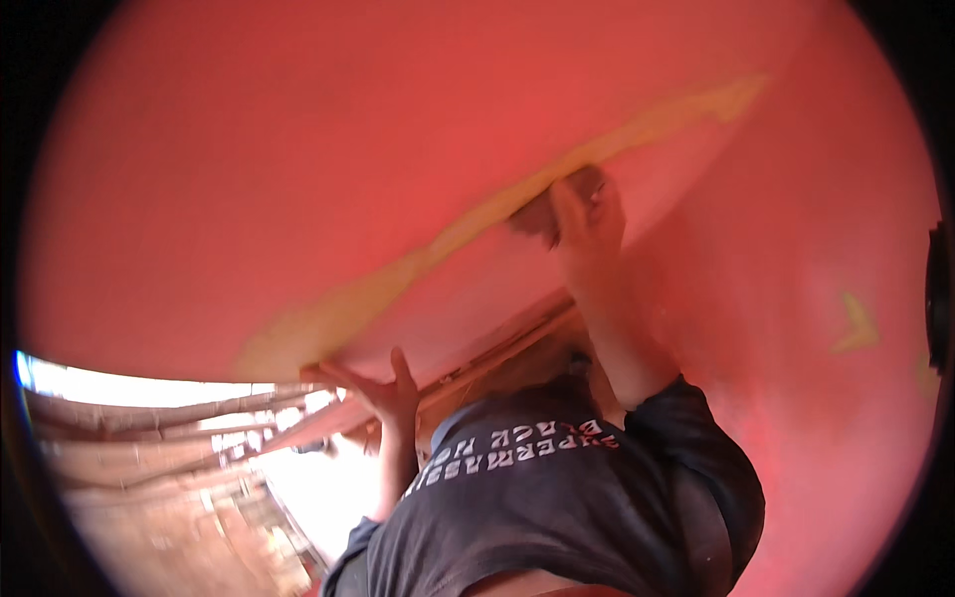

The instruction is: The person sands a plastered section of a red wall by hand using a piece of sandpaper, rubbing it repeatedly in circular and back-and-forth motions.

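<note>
In front of me rises a large curved red panel (283,172), with a long yellowish band of what looks like filler (477,220) slanting up to the right across it. My right hand (593,220) grips a dark brown flat abrasive pad or sheet (536,215), blurred, pressed to the panel just under the band. Lower down on the left, my left hand (392,392) rests with spread fingers at the panel's lower edge, near the band's wide end. It holds nothing that I can see.
Another red surface (761,313) adjoins on the right, with a small yellowish patch (858,326) on it. A ledge (500,336) runs below the panel. At lower left are a bright opening (321,485) and blurred brownish ground (186,537).
</note>
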`<state>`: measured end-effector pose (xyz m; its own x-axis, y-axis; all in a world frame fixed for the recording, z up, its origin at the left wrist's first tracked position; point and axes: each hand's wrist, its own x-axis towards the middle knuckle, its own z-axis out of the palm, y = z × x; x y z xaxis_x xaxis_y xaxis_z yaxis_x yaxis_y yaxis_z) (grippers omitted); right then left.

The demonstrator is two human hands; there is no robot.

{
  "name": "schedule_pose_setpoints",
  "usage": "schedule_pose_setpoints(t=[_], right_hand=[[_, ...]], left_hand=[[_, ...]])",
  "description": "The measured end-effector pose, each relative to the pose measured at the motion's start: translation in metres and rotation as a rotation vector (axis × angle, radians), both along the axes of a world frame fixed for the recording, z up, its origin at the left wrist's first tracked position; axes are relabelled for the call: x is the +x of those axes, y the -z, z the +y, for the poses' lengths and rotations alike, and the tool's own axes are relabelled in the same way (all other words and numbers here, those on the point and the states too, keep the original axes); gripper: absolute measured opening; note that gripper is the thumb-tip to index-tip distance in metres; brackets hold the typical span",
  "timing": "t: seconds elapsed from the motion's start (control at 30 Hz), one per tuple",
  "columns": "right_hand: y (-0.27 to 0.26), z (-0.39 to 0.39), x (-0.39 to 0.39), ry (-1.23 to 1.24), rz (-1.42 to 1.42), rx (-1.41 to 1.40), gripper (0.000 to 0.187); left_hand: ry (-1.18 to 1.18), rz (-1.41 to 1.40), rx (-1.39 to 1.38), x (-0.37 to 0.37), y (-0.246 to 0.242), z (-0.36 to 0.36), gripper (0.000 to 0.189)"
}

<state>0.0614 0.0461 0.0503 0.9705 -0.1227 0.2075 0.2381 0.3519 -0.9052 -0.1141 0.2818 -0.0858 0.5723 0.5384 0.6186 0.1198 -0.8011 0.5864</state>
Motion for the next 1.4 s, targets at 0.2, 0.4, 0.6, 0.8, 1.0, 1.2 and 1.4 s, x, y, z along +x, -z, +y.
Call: schedule_pose_setpoints(t=[0.2, 0.4, 0.6, 0.8, 1.0, 1.2, 1.4], right_hand=[[0.031, -0.027, -0.005, -0.496, -0.041, -0.054, 0.021], [0.06, -0.089, 0.017, -0.631, -0.018, -0.242, 0.016], [0.068, -0.133, 0.047, -0.707, -0.02, -0.274, 0.017], [0.065, -0.173, 0.068, -0.807, 0.135, -0.269, 0.014], [0.058, -0.198, 0.091, -0.84, 0.13, -0.302, 0.011], [0.057, -0.218, 0.109, -0.941, 0.037, -0.407, 0.008], [0.06, -0.234, 0.119, -0.934, 0.102, -0.388, 0.01]], left_hand=[[-0.009, -0.178, 0.198, 0.015, -0.021, -0.053, 0.095], [0.349, -0.082, 0.002, 0.068, -0.07, -0.168, 0.053], [0.343, -0.016, -0.019, 0.105, -0.054, -0.226, 0.047], [0.32, -0.104, -0.116, 0.127, -0.057, -0.277, 0.049], [0.287, -0.043, -0.015, 0.138, -0.044, -0.284, 0.046], [0.345, -0.05, -0.159, 0.14, -0.048, -0.288, 0.042], [0.356, 0.013, -0.179, 0.138, -0.045, -0.295, 0.041]])
